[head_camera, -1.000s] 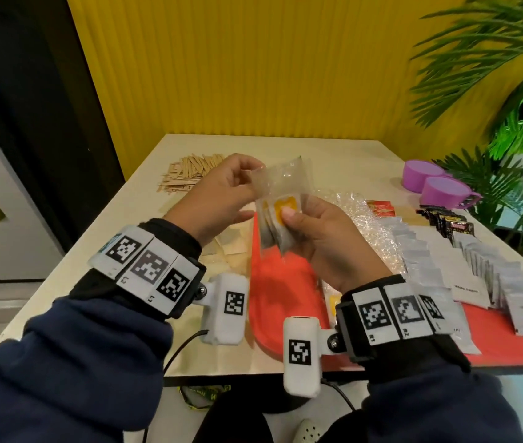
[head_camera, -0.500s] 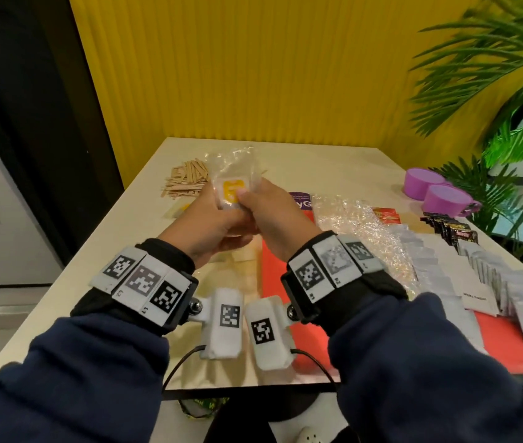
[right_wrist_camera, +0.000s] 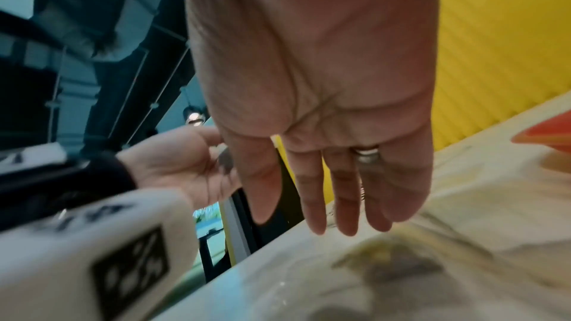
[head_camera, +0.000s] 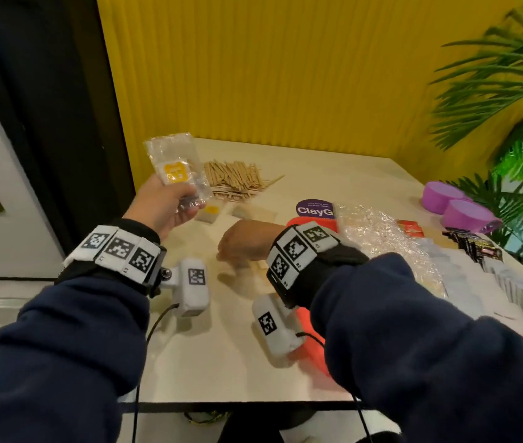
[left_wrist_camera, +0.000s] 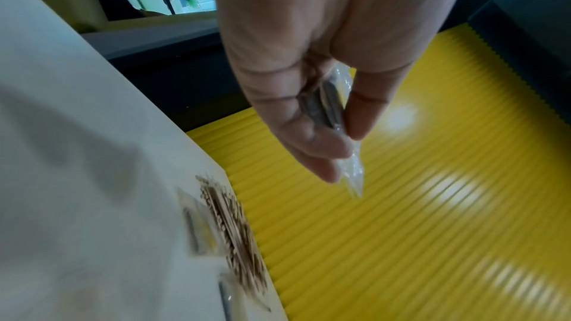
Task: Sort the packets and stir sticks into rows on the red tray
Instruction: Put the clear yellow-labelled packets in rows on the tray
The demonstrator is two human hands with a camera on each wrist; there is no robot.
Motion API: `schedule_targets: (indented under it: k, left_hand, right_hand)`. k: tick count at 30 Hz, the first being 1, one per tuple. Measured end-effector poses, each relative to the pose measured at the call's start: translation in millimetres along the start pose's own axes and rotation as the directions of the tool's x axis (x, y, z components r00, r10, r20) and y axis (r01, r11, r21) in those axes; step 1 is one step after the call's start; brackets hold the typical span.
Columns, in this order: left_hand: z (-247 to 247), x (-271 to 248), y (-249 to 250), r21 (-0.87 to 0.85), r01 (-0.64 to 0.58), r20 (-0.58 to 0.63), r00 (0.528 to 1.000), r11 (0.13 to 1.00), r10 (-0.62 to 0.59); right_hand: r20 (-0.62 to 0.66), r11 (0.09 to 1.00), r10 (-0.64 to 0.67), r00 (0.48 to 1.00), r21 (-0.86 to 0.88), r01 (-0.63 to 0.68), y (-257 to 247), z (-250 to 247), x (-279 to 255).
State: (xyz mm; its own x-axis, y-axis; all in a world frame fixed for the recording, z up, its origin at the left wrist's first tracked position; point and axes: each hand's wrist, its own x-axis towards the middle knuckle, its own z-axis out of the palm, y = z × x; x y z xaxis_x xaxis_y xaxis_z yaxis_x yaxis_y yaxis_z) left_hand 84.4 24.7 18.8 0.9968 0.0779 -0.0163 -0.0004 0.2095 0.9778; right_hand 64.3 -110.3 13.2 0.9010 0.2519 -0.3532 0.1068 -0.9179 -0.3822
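Left hand (head_camera: pixel 164 206) pinches clear packet (head_camera: pixel 177 169) w/ yellow label, held above worktop (head_camera: pixel 222 346) nr stir sticks (head_camera: pixel 234 182). Right hand (head_camera: pixel 244 241) hovers low over worktop beside red tray (head_camera: pixel 313 346), fingers (right_wrist_camera: pixel 346 204) straight, holding nothing.

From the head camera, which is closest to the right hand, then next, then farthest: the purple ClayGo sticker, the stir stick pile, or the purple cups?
From the right hand:
1. ClayGo sticker, just behind it.
2. Stir stick pile, farther back, near the wall.
3. Purple cups, far across on the right edge.
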Motion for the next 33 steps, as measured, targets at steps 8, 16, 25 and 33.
schedule_targets:
  k: [8, 16, 25, 33]
  left_hand:
    - [-9, 27, -5, -0.133, 0.031, -0.004, 0.999, 0.991, -0.032]
    - [-18, 31, -29, -0.187, 0.059, 0.039, 0.998, 0.981, -0.053]
    - [-18, 38, -35, -0.144, 0.087, 0.088, 0.993, 0.986, -0.075]
    - [-11, 35, -39, -0.107, 0.199, 0.171, 0.969, 0.974, -0.179]
  right_hand:
    - [0.031, 0.891, -0.069, 0.997, -0.448, 0.075, -11, 18, 14]
    - [-0.058, 0.904, -0.130, 0.990, -0.416, 0.094, -11, 6, 30]
    - [-0.225, 0.805, 0.150, 0.963, 0.593, 0.013, 13, -26, 52]
    - [-0.141, 0.400, 0.091, 0.986, 0.912, 0.093, -3, -22, 59]
